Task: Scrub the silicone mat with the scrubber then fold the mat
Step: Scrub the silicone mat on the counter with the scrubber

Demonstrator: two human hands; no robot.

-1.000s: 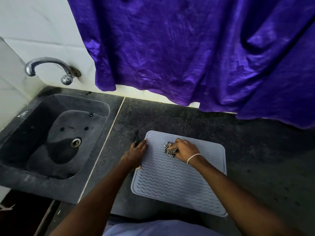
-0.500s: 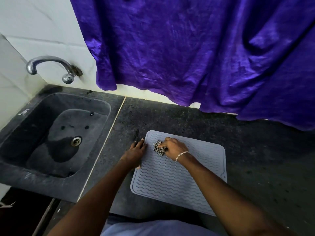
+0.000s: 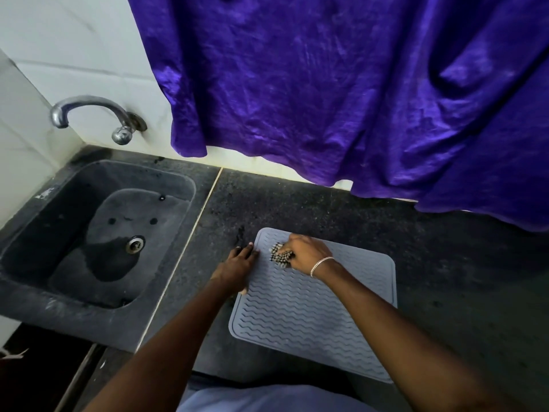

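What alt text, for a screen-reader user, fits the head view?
A right hand grips a scrubber on the far-left corner of a grey silicone mat; the left hand rests on the mat's left edge. A dark sink sits left.

Dim, soft light overall. White tiles (image 3: 74, 40) top left brightest; curtain (image 3: 326, 84) shows bright patches. Glint on tap (image 3: 89, 102). Sink (image 3: 44, 307) and desk (image 3: 460, 278) dark, low contrast; bottom left near black. Mat (image 3: 312, 322) sharp. Wide-angle bending at edges.
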